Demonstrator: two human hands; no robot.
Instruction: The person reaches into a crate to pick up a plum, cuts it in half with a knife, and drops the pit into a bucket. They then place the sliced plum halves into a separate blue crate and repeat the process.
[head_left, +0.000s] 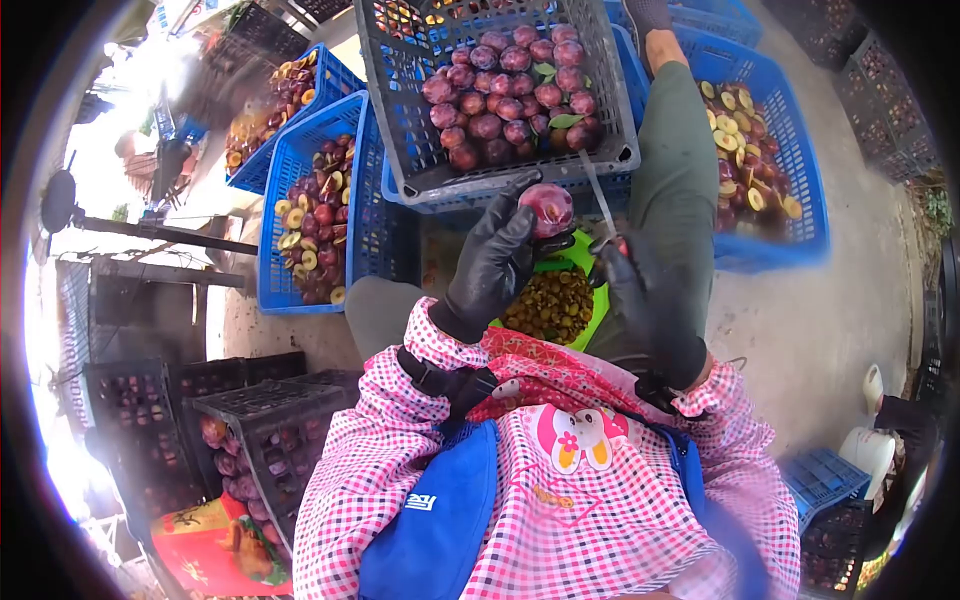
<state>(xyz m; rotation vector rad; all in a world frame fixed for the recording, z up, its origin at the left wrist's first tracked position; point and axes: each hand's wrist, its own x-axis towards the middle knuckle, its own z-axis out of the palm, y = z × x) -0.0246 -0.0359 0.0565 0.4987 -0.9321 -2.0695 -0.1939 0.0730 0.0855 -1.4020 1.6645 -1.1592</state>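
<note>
A whole reddish-purple plum [548,209] is held up in the fingers of my left hand [497,262], which wears a black glove. My right hand [632,285], also gloved in black and partly blurred, grips a knife [600,195] with its thin blade pointing up and away, just right of the plum and apart from it. Beyond both hands a black crate [392,130] holds many whole plums [505,85] and some green leaves. Below the hands, a bright green basin [597,312] contains small brown plum pits [552,303].
Blue crates [272,265] of halved plums stand at the left, and another blue crate [808,185] of halves is at the right. Black crates [262,400] with whole plums are stacked at the lower left. My leg [685,150] stretches along the right of the black crate.
</note>
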